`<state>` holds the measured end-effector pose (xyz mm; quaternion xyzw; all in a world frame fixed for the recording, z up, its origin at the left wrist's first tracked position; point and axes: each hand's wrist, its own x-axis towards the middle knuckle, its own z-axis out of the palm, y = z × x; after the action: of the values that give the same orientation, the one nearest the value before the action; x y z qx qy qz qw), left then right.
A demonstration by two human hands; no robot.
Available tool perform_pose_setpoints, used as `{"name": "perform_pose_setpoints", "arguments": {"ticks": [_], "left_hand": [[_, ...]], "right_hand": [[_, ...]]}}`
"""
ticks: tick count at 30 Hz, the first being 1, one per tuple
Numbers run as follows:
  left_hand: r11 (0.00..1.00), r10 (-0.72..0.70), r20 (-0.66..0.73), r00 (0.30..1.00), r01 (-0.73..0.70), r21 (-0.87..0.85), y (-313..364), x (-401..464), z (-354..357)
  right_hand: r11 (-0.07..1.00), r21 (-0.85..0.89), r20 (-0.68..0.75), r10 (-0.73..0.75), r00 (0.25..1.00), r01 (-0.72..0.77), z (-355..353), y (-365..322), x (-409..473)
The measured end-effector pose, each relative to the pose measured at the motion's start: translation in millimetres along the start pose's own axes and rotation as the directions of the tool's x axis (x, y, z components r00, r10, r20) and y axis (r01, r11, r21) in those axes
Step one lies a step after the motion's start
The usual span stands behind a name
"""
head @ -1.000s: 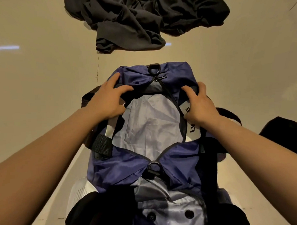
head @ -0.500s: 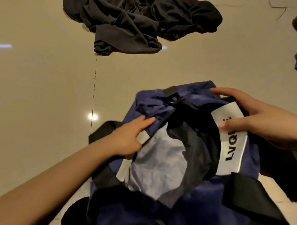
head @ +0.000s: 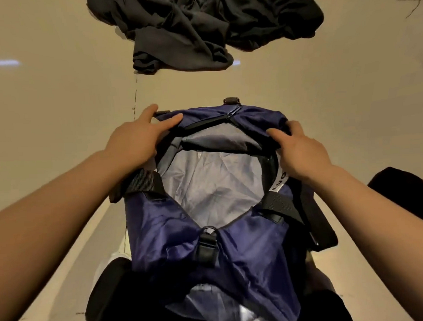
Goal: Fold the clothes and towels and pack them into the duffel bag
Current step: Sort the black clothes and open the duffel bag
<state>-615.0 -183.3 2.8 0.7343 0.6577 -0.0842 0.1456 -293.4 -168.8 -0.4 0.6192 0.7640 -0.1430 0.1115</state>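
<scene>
Beige floor carries a heap of crumpled dark clothes at the far edge, well apart from the navy duffel bag, which sits right in front of the person with its mouth spread wide and pale grey lining showing. Left hand grips the bag's far-left rim, thumb on top, fingers over the edge. Right hand pinches the far-right rim, just above a white label.
</scene>
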Motion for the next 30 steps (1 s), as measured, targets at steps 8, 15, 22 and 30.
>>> {"name": "perform_pose_setpoints", "arguments": {"ticks": [8,15,22,30], "left_hand": [[0.998,-0.039,0.042,0.998,0.036,0.055,0.9,7.8,7.9],[0.968,0.247,-0.392,0.886,-0.244,0.057,78.4,-37.5,-1.2],[0.802,0.542,-0.278,0.793,-0.587,-0.112,202.4,-63.9,21.3],[0.723,0.626,-0.213,0.75,-0.661,-0.204,247.5,-76.9,34.7]], "right_hand": [[0.997,0.056,0.097,0.042,0.994,-0.047,-1.0,10.0,11.8],[0.899,0.436,-0.159,0.036,0.987,0.037,12.8,26.6,-58.8],[0.755,0.41,-0.227,0.628,0.744,-0.512,43.3,106.3,-148.9],[0.515,0.497,-0.072,0.826,0.559,-0.698,39.3,185.6,-166.7]]}}
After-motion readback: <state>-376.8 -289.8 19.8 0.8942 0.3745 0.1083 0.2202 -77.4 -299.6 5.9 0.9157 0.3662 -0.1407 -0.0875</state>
